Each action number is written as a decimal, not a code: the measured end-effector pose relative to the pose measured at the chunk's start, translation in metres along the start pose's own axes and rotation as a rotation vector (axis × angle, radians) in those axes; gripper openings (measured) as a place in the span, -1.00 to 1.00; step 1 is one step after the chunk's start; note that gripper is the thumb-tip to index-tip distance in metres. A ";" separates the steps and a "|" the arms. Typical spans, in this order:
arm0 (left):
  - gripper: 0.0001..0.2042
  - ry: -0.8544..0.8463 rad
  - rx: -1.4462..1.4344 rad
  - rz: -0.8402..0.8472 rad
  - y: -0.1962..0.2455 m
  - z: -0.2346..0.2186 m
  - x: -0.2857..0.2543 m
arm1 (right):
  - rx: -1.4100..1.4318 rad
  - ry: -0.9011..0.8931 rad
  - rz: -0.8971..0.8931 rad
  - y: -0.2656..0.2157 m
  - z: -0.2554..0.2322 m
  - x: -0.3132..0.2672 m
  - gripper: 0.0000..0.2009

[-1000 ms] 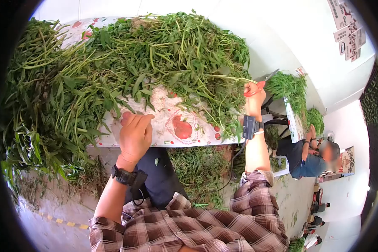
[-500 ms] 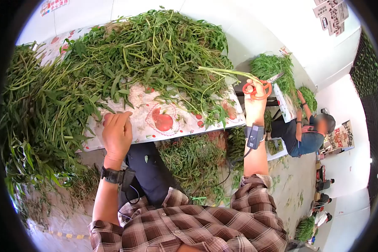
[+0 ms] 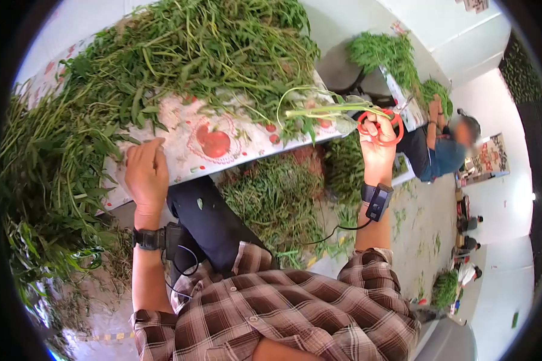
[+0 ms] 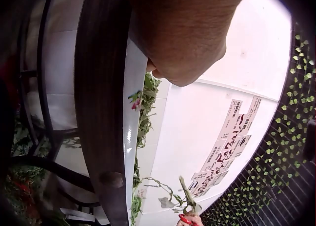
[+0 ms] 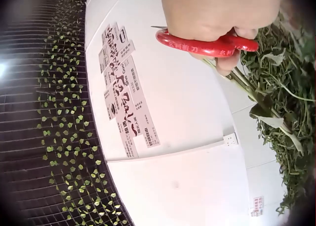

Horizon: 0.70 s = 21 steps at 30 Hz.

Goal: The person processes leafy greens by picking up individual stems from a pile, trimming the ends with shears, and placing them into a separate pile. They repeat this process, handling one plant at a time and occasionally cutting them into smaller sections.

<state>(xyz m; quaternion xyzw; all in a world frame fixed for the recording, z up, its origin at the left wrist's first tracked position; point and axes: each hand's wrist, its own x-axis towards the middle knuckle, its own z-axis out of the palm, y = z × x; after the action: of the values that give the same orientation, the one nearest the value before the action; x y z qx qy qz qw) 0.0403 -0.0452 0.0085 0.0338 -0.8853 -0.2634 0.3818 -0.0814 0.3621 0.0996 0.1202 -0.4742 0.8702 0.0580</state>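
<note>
My right hand [image 3: 376, 144] holds red-handled scissors [image 3: 398, 127] together with a few cut green stems [image 3: 319, 112], out past the table's right end. The right wrist view shows the scissors' red loops [image 5: 197, 46] around the fingers and the leafy stems [image 5: 249, 90] trailing from the hand. My left hand [image 3: 146, 174] is at the front edge of the table [image 3: 177, 114], palm down, fingers loosely bent, with nothing visible in it. Beside and beyond it spreads a big heap of leafy green stems [image 3: 217, 54].
Loose greens [image 3: 271, 192] lie on the floor under the table. To the right, another person [image 3: 439, 153] works at a second table [image 3: 401, 96] piled with greens. A cable [image 3: 337, 231] hangs from the right wrist camera.
My right hand has moved outward to the right, away from the heap, carrying the scissors and stems clear. My left hand has shifted left along the table edge as the view turned.
</note>
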 end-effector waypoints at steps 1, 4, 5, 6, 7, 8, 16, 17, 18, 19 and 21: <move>-0.83 0.015 0.003 0.005 0.000 0.000 0.000 | -0.051 0.036 -0.015 -0.003 -0.007 -0.014 -0.87; -0.83 0.024 -0.003 0.021 0.002 -0.001 0.001 | -0.421 0.209 -0.134 -0.009 -0.039 -0.050 -0.83; -0.84 0.004 0.000 -0.006 0.002 -0.001 0.001 | -0.514 0.253 -0.146 -0.012 -0.044 -0.064 -0.83; -0.85 -0.014 0.004 -0.035 0.001 -0.001 0.001 | -0.606 0.295 -0.156 -0.016 -0.049 -0.078 -0.83; -0.85 -0.017 0.003 -0.034 0.001 0.000 0.000 | -0.608 0.298 -0.155 -0.020 -0.055 -0.091 -0.83; -0.85 -0.004 0.009 -0.014 0.000 0.000 0.000 | -0.802 0.400 -0.072 -0.023 -0.062 -0.103 -0.83; -0.84 0.011 0.002 -0.007 0.000 0.000 0.001 | -1.153 0.567 0.007 -0.012 -0.099 -0.138 -0.84; -0.83 0.005 -0.003 -0.013 -0.001 0.001 0.001 | -1.078 0.575 -0.015 -0.008 -0.094 -0.134 -0.84; -0.83 0.000 -0.010 -0.021 -0.001 0.001 0.000 | -1.071 0.563 -0.022 -0.005 -0.088 -0.127 -0.84; -0.83 0.014 -0.002 -0.023 -0.001 0.001 0.000 | -0.990 0.517 -0.037 -0.003 -0.081 -0.118 -0.84; -0.83 0.006 -0.009 -0.027 -0.001 0.001 0.000 | -0.897 0.418 -0.052 0.000 -0.053 -0.099 -0.83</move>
<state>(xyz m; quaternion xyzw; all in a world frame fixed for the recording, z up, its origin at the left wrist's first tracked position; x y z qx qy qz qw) 0.0396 -0.0462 0.0075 0.0450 -0.8824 -0.2725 0.3809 0.0057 0.4083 0.0458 -0.0816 -0.7770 0.5843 0.2196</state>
